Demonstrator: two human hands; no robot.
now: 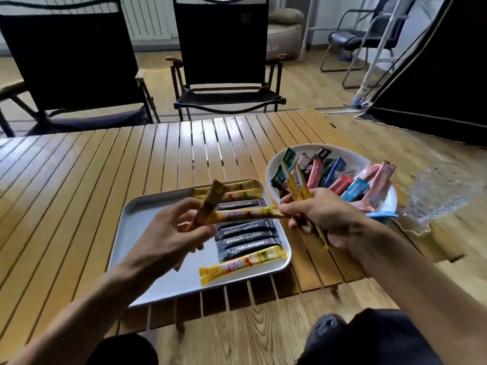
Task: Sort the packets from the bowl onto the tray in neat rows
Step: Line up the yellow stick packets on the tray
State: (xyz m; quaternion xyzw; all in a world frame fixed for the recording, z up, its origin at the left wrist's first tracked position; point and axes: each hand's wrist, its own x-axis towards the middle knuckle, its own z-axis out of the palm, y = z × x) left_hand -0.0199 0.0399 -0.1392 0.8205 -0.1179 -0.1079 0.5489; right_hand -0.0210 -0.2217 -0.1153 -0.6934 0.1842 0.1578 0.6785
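Inspector: Hands?
Me: Centre frame, my left hand [168,233] pinches a yellow packet [210,201]; my right hand [324,219] grips a bunch of yellow sticks [296,180]. A Nescafé stick [247,214] spans between both, over the tray [147,209].
Inspector: Stock?
Me: Mixed packets [340,184] in the white bowl [353,158], right of centre — one column of sorted packets [247,233] lies on the tray.

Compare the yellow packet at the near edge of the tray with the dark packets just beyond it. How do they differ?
Colour: the yellow packet shows the Nescafe name; the dark packets have pale print. Pose: the yellow packet slants more steeply than the dark packets. The yellow packet reaches further left than the dark packets. Both are slim sticks flat on the tray.
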